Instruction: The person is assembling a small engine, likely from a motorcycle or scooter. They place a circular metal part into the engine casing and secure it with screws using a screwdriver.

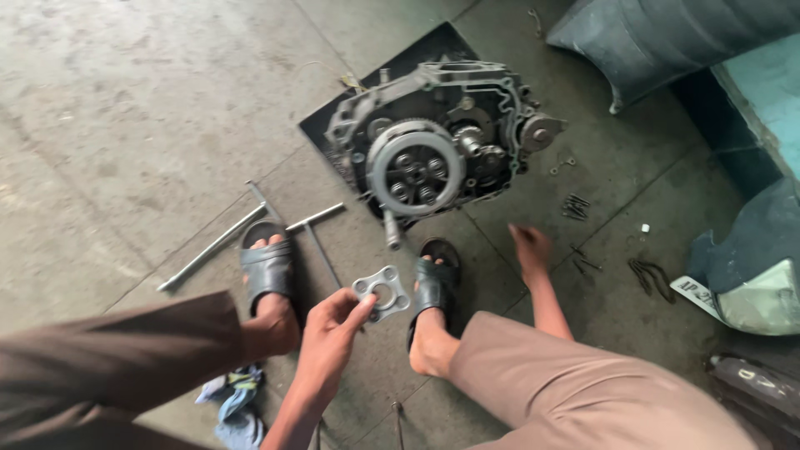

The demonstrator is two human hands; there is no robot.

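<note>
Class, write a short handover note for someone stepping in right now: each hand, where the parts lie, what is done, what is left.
Left hand: fingers pinch a small metal plate with a centre hole, held above the floor between the feet.
Right hand: empty, blurred, low over the concrete floor near loose bolts.
Engine case: lies open on a dark mat, clutch exposed.
T-handle wrenches lie beside the left sandal.
Done: cover off, plate in hand. Left: the clutch sits in the case.
</note>
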